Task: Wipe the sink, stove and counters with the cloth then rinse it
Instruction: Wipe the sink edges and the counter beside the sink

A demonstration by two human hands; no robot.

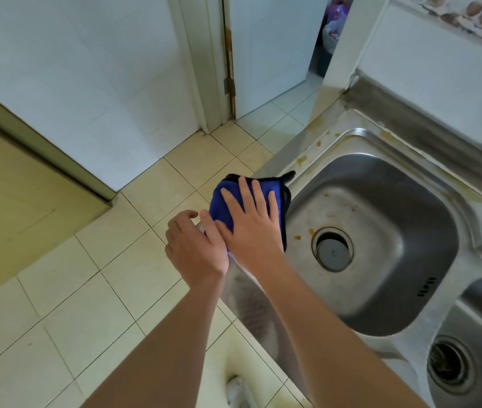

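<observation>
Currently, in the head view, the right hand [251, 228] lies flat on the blue cloth [235, 198], fingers [245, 192] spread apart, pressing it onto the front rim of the steel sink [428, 207]. The left hand [194, 245] rests just beside it at the desk [251, 307] edge, fingers curled loosely, thumb touching the cloth. Orange-brown stains mark the sink rim and basin near the drain [333, 249]. Beige floor tiles [86, 290] lie below.

Below me the floor [57, 290] is pale cream tile with dark grout lines. White wall tiles [86, 83] rise at the far left, a yellowish cabinet door [13, 207] stands at my left, and a white door [269, 54] hangs ajar far ahead.
</observation>
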